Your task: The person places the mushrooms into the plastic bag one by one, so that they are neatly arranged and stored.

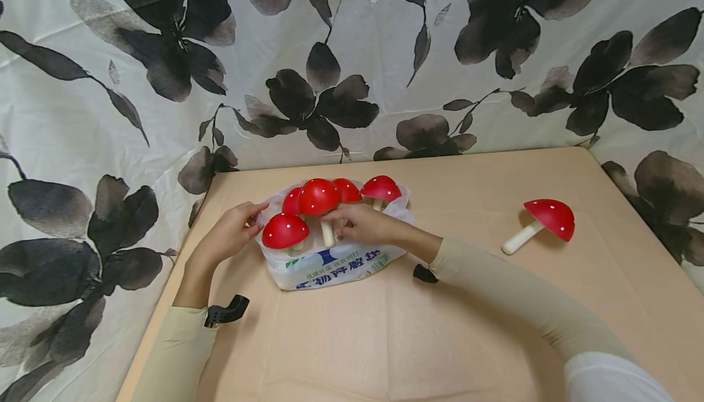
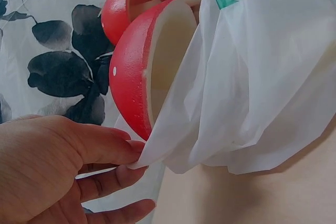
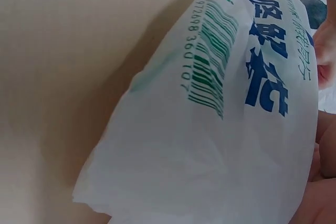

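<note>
A white plastic bag (image 1: 330, 267) with blue and green print lies on the table, with several red-capped toy mushrooms in its mouth. My left hand (image 1: 233, 228) pinches the bag's rim between thumb and forefinger, beside the nearest toy mushroom (image 1: 285, 231); the left wrist view shows the white plastic (image 2: 231, 77) between the fingertips. Over the bag's mouth, my right hand (image 1: 360, 223) grips a toy mushroom (image 1: 319, 197) by its pale stem, cap up. The bag (image 3: 210, 145) hides most of that hand in the right wrist view.
One more toy mushroom (image 1: 550, 219) lies on its side at the right of the table (image 1: 467, 341). White cloth with dark flowers (image 1: 319, 102) hangs behind the table. A black wrist mount (image 1: 227, 311) sits on the left forearm.
</note>
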{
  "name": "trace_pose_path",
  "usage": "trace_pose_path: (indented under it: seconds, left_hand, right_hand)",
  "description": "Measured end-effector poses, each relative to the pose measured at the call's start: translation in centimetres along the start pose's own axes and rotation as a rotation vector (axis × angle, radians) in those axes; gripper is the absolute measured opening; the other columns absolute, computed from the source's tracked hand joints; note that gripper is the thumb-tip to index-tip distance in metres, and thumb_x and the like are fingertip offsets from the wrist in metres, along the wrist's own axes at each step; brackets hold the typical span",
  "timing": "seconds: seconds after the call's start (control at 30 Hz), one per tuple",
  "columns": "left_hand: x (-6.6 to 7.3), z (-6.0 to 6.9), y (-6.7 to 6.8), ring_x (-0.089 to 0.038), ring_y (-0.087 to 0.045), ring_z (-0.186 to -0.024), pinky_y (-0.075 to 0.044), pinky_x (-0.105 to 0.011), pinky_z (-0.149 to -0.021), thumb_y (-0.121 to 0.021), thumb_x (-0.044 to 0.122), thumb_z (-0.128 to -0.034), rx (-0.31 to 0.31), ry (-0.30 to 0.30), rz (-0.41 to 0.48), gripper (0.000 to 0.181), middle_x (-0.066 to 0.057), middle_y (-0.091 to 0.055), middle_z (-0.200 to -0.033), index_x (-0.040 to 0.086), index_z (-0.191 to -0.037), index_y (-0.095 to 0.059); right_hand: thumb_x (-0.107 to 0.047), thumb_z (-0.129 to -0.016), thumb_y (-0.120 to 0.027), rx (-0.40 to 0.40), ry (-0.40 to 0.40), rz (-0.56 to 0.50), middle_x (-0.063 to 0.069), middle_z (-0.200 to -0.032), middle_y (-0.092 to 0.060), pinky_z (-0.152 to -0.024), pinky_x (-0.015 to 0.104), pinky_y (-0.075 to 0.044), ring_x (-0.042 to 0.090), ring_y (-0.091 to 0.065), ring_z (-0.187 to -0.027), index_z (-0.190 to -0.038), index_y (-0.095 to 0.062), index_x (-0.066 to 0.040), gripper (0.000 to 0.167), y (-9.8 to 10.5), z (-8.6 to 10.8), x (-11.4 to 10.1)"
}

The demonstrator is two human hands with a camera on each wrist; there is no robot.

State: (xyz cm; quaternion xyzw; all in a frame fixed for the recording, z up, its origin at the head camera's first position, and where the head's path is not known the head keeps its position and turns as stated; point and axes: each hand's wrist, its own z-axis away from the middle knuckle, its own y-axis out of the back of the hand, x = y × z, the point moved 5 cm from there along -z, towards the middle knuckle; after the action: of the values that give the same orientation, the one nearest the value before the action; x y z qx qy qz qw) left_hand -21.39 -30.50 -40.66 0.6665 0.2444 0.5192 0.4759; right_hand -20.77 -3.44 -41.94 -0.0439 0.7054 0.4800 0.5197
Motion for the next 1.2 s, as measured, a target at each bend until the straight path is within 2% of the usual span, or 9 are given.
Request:
trace_pose_path:
  seconds: [0.17, 0.33, 0.47, 0.63, 0.73, 0.87, 1.03, 1.1, 1.2]
  left_hand:
    - [-0.1, 0.0, 0.0, -0.025, -0.055, -0.086, -0.056, -0.040, -0.079, -0.066, -0.004, -0.0904, -0.001, -0.008, 0.006, 0.048, -0.011, -0.060, -0.092, -0.009, -0.137, -0.057]
    - [-0.2, 0.1, -0.1, -0.025, -0.055, -0.085, -0.056, -0.039, -0.078, -0.066, -0.005, -0.0904, 0.002, -0.020, 0.007, 0.047, -0.010, -0.060, -0.091, -0.009, -0.137, -0.057]
    - [-0.3, 0.1, 0.0, -0.024, -0.055, -0.085, -0.056, -0.040, -0.078, -0.066, -0.005, -0.0903, 0.008, -0.024, 0.001, 0.047, -0.010, -0.060, -0.090, -0.010, -0.136, -0.058]
    - [-0.3, 0.2, 0.0, -0.025, -0.055, -0.085, -0.056, -0.041, -0.079, -0.066, -0.004, -0.0903, 0.013, -0.027, -0.002, 0.047, -0.010, -0.060, -0.090, -0.010, -0.137, -0.057]
    - [-0.3, 0.3, 0.0, -0.025, -0.055, -0.085, -0.056, -0.040, -0.079, -0.066, -0.004, -0.0903, 0.011, -0.023, 0.002, 0.047, -0.011, -0.060, -0.091, -0.010, -0.137, -0.057]
    - [-0.3, 0.3, 0.1, -0.025, -0.055, -0.085, -0.056, -0.040, -0.079, -0.066, -0.004, -0.0904, 0.011, -0.023, 0.003, 0.047, -0.011, -0.060, -0.091, -0.010, -0.136, -0.058]
    - [-0.3, 0.3, 0.1, -0.025, -0.055, -0.085, -0.056, -0.040, -0.079, -0.065, -0.004, -0.0906, 0.012, -0.030, 0.000, 0.047, -0.011, -0.060, -0.091, -0.010, -0.136, -0.057]
    - [-0.2, 0.3, 0.2, -0.025, -0.055, -0.085, -0.056, -0.040, -0.079, -0.065, -0.004, -0.0906, 0.011, -0.028, -0.001, 0.047, -0.011, -0.060, -0.091, -0.010, -0.136, -0.057]
    - [-0.2, 0.3, 0.3, -0.025, -0.055, -0.085, -0.055, -0.040, -0.079, -0.065, -0.004, -0.0906, 0.011, -0.029, -0.005, 0.046, -0.011, -0.060, -0.090, -0.010, -0.136, -0.058]
  right_hand:
    - [0.001, -0.095, -0.063, -0.074, 0.051, 0.098, 0.008, -0.142, -0.055, -0.084, 0.023, -0.054, 0.023, -0.056, -0.117, -0.149, -0.053, -0.012, 0.057, -0.5, 0.2, -0.5]
    - [0.001, -0.095, -0.061, -0.133, 0.065, 0.094, 0.008, -0.156, -0.044, -0.088, 0.023, -0.055, 0.023, -0.051, -0.129, -0.153, -0.046, -0.012, 0.062, -0.8, 0.4, -0.6]
    - [-0.002, -0.096, -0.060, -0.161, 0.055, 0.053, 0.005, -0.157, -0.043, -0.086, 0.023, -0.055, 0.022, -0.055, -0.125, -0.154, -0.045, -0.015, 0.061, -0.8, 0.6, -0.3]
    - [-0.007, -0.098, -0.063, -0.225, 0.050, 0.022, 0.008, -0.138, -0.058, -0.079, 0.025, -0.056, 0.022, -0.064, -0.097, -0.155, -0.044, -0.016, 0.061, -0.9, 0.9, -0.2]
    - [-0.012, -0.098, -0.064, -0.279, 0.023, 0.009, 0.009, -0.124, -0.065, -0.078, 0.025, -0.056, 0.017, -0.065, -0.089, -0.153, -0.047, -0.013, 0.057, -1.0, 1.2, 0.0]
    - [-0.012, -0.098, -0.065, -0.319, 0.021, 0.010, 0.007, -0.125, -0.069, -0.086, 0.025, -0.056, 0.014, -0.067, -0.099, -0.144, -0.058, -0.010, 0.047, -0.6, 1.4, -0.2]
    - [-0.008, -0.096, -0.068, -0.253, 0.006, 0.002, 0.009, -0.120, -0.072, -0.092, 0.027, -0.055, 0.019, -0.067, -0.107, -0.128, -0.071, -0.008, 0.032, 1.2, 1.3, -0.7]
    - [-0.010, -0.095, -0.070, -0.179, -0.019, 0.003, 0.008, -0.114, -0.073, -0.090, 0.027, -0.055, 0.020, -0.066, -0.104, -0.118, -0.076, -0.009, 0.024, 2.1, 1.1, -1.0]
    - [-0.014, -0.091, -0.076, -0.003, -0.044, 0.025, 0.005, -0.104, -0.072, -0.084, 0.026, -0.056, 0.021, -0.064, -0.098, -0.104, -0.077, -0.012, 0.014, 3.4, 0.5, -1.3]
